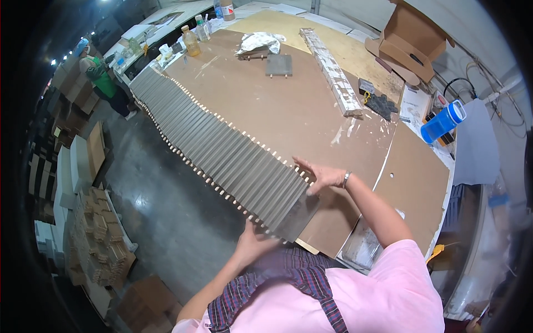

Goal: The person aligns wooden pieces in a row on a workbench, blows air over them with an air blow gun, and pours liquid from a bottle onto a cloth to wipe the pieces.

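Observation:
A long row of grey panels (222, 147) stands packed face to face along the table's left edge, with pale wooden dowels poking out of both ends. At the near end one panel (297, 222) shows its broad face toward me. My right hand (325, 175) grips the row's right side close to that panel, thumb and fingers set apart around the dowel ends. On the opposite side my left hand (255, 243) grips the panels by their left ends; some of its fingers are hidden.
On the brown table (266, 105) lie a small grey panel (278, 65), a white cloth (261, 43), a white-smeared bar (331, 72) and dark gloves (381, 105). A blue bottle (442, 122) and an open carton (413, 41) are at right. Another person (100, 77) stands far left.

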Motion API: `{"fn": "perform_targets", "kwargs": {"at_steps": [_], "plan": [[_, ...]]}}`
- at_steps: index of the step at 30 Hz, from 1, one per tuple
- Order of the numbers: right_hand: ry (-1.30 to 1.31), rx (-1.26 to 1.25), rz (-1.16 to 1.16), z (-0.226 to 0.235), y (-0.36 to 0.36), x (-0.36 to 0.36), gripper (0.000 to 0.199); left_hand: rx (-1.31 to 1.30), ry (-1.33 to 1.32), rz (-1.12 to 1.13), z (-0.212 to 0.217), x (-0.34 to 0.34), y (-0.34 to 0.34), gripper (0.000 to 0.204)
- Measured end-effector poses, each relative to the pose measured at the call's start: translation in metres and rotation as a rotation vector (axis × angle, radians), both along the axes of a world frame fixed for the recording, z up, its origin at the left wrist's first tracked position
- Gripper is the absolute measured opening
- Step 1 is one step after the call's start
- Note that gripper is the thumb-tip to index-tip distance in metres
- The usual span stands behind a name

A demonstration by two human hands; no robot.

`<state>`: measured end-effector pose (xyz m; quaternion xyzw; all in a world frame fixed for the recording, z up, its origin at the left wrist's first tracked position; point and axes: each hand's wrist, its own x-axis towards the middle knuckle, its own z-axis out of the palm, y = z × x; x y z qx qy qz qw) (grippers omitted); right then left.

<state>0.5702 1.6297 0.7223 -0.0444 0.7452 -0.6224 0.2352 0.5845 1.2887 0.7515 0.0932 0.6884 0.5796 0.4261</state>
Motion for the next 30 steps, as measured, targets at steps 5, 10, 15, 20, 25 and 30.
{"fn": "perform_targets", "kwargs": {"at_steps": [5,10,15,20,25,30], "plan": [[0.043,0.045,-0.06,-0.006,-0.027,0.017,0.125,-0.278,0.339,-0.144,0.017,0.0,0.017,0.072],[0.122,-0.075,-0.254,-0.006,-0.041,0.024,0.112,-0.312,0.329,-0.126,0.005,-0.014,0.014,0.077],[0.05,-0.083,-0.25,-0.003,-0.044,0.024,0.106,-0.336,0.368,-0.14,0.0,-0.015,0.011,0.085],[0.049,-0.045,-0.247,-0.006,-0.044,0.025,0.108,-0.329,0.344,-0.157,0.018,-0.011,0.01,0.084],[0.138,-0.123,-0.379,-0.01,-0.046,0.03,0.129,-0.204,0.282,-0.059,0.023,-0.001,0.0,0.082],[0.139,-0.115,-0.229,-0.002,-0.044,0.022,0.127,-0.432,0.429,-0.229,0.006,0.013,0.007,0.066]]}}
